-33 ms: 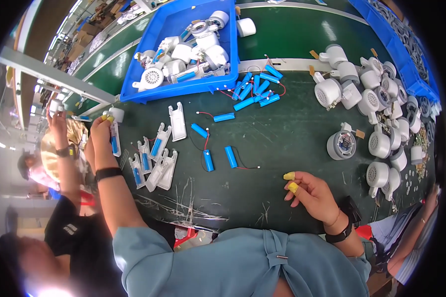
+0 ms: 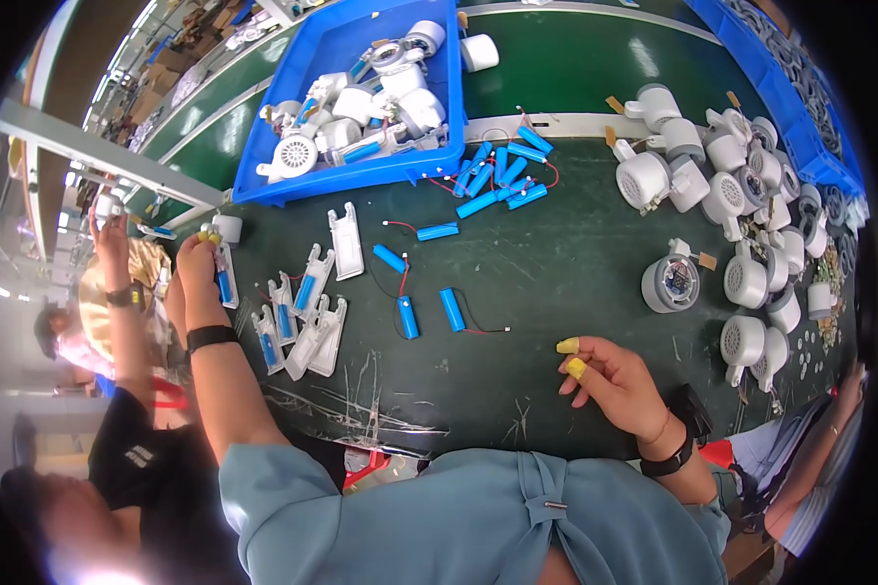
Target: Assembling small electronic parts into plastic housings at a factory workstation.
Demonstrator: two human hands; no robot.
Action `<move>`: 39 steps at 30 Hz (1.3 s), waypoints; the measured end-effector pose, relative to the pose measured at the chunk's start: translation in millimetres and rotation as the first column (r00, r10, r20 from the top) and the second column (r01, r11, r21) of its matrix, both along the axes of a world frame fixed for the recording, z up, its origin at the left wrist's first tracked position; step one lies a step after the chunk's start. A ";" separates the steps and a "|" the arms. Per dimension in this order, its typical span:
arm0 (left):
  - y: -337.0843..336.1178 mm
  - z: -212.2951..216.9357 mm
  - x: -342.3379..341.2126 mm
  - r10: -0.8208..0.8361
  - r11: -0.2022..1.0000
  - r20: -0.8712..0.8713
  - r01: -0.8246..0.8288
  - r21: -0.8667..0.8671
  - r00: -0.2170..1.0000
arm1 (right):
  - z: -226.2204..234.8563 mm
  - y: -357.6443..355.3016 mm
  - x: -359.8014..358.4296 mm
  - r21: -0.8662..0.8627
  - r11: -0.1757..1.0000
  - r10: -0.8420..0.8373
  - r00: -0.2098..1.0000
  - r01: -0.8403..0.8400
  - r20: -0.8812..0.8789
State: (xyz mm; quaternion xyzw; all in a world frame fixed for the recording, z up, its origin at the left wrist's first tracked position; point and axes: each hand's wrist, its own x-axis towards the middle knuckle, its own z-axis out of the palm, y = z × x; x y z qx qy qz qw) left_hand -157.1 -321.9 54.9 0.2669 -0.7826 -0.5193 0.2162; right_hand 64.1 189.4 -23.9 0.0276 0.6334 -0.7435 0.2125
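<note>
On the dark green table [image 2: 556, 263], the left hand [image 2: 197, 261] reaches out to the far left edge and grips a white plastic holder [image 2: 224, 273] with a blue battery cell seated in it, the fingers closed round its upper end; yellow finger cots show on the fingertips. Just right of that holder lies a cluster of similar white holders [image 2: 302, 312], some with blue cells in them, and one empty holder [image 2: 346, 242] lies apart, nearer the blue bin [image 2: 361, 175]. The right hand [image 2: 615, 375] rests on the table near its front edge, well apart from the holder, fingers loosely curled and holding nothing, with yellow cots on two fingertips. Between the two hands lie loose blue battery cells [image 2: 429, 307] with thin red and black wires. The blue bin, beyond the cluster, holds white fan housings and parts. A pile of blue cells [image 2: 502, 174] lies just right of the bin, and round white fan bodies [image 2: 732, 224] crowd the table's right side.
</note>
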 end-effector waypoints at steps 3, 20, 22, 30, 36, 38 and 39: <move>-36.3 -14.6 -17.8 -0.108 0.980 0.082 0.120 -0.156 0.991 | 3.4 -0.6 -3.8 -0.015 1.000 0.014 1.000 -0.014 0.014; 147.1 -60.4 120.4 -0.560 0.327 0.406 0.642 -0.693 0.723 | 27.5 28.7 15.0 0.563 0.738 -0.067 0.871 0.372 -0.488; 151.1 -61.6 134.4 -0.539 0.338 0.394 0.620 -0.708 0.744 | 29.5 36.9 18.3 0.537 0.573 -0.237 0.753 0.619 -0.614; 145.5 -74.3 139.9 -0.512 0.306 0.401 0.597 -0.741 0.760 | 17.1 91.2 -27.4 0.774 -0.048 0.123 0.773 0.631 -0.622; 160.6 -54.1 136.6 -0.471 0.463 0.258 0.486 -0.741 0.843 | 14.3 87.1 -22.7 0.866 -0.076 0.097 0.868 0.494 -0.487; 173.3 -37.8 156.7 -0.544 0.530 0.208 0.525 -0.666 0.813 | 14.1 88.9 -20.7 0.866 -0.024 0.066 0.865 0.499 -0.497; 182.8 -32.0 168.5 -0.607 0.442 0.287 0.615 -0.653 0.741 | 12.5 89.5 -21.2 0.862 0.013 0.034 0.862 0.506 -0.506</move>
